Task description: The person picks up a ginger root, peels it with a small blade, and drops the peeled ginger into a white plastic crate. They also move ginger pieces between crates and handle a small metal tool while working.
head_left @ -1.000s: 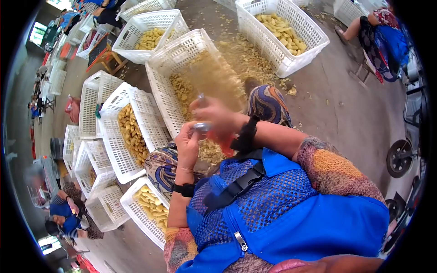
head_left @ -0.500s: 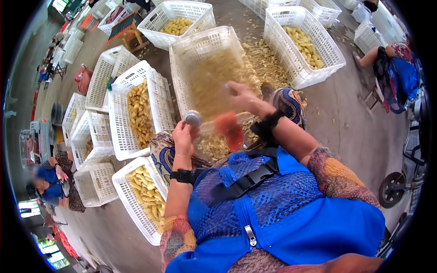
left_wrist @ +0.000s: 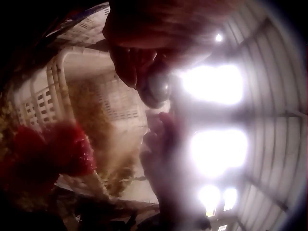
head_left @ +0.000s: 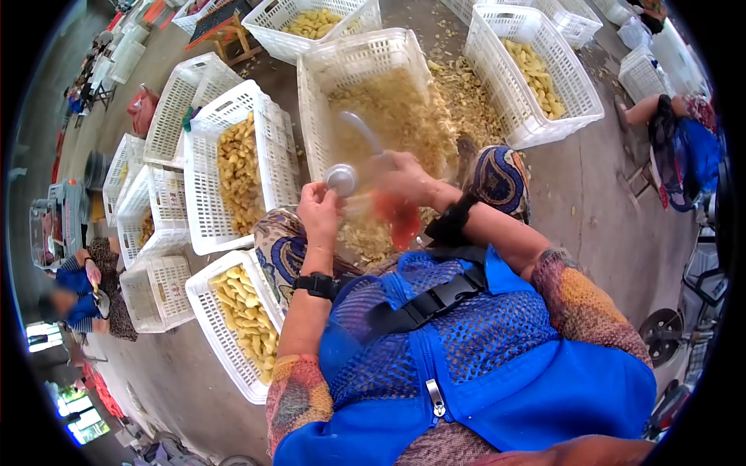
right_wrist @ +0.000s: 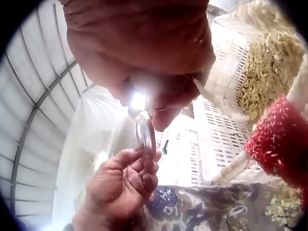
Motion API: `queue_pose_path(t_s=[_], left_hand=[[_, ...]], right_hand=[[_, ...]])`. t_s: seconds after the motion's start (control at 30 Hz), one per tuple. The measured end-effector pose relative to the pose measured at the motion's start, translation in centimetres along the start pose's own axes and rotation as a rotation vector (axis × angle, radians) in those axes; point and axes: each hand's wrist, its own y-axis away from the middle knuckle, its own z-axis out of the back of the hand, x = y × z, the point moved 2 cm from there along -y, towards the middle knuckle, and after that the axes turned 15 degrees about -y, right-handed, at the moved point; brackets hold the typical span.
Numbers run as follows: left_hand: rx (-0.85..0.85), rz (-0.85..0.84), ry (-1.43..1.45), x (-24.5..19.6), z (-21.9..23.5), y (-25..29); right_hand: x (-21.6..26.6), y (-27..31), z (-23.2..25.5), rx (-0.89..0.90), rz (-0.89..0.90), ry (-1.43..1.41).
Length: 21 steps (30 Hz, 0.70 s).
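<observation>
Left hand (head_left: 318,210) raised at lap height, fingertips pinched on the rim of a small round shiny metal cup (head_left: 341,179); same pinch seen from the right wrist view, fingers (right_wrist: 139,168) curled under the metal cup (right_wrist: 144,131). Right hand (head_left: 400,180) just beside it, blurred, fingers curled around a thin silvery metal handle (head_left: 359,130). Blurred red object (head_left: 396,220) just below the right hand. Straight ahead on the concrete floor (head_left: 590,202), a white perforated plastic crate (head_left: 365,58) with pale yellow peelings (head_left: 400,116). At left, another white crate of yellow pieces (head_left: 237,171).
</observation>
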Motion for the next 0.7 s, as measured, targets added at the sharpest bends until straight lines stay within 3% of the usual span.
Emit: queue_pose_path(t_s=[0.07, 0.23, 0.43, 0.5, 0.57, 0.7], left_hand=[[0.011, -0.016, -0.022, 0.1, -0.4, 0.0], [0.03, -0.05, 0.007, -0.4, -0.6, 0.2], [0.075, -0.025, 0.144, -1.5, -0.7, 0.6], [0.083, -0.016, 0.172, -1.1, -0.8, 0.5], [0.054, -0.087, 0.093, -1.4, -0.6, 0.7], [0.047, -0.237, -0.037, -2.4, -0.3, 1.3]], right_hand=[[-0.8, -0.5, -0.3, 0.083, -0.027, 0.132], [-2.9, -1.3, 0.2, 0.072, 0.141, 0.185], [-2.3, -1.1, -0.1, 0.087, 0.183, 0.113], [-1.4, -0.4, -0.5, 0.072, 0.118, 0.051], [1.3, 0.8, -1.2, 0.021, -0.088, -0.058], [2.4, 1.1, -1.6, 0.017, -0.108, -0.094]])
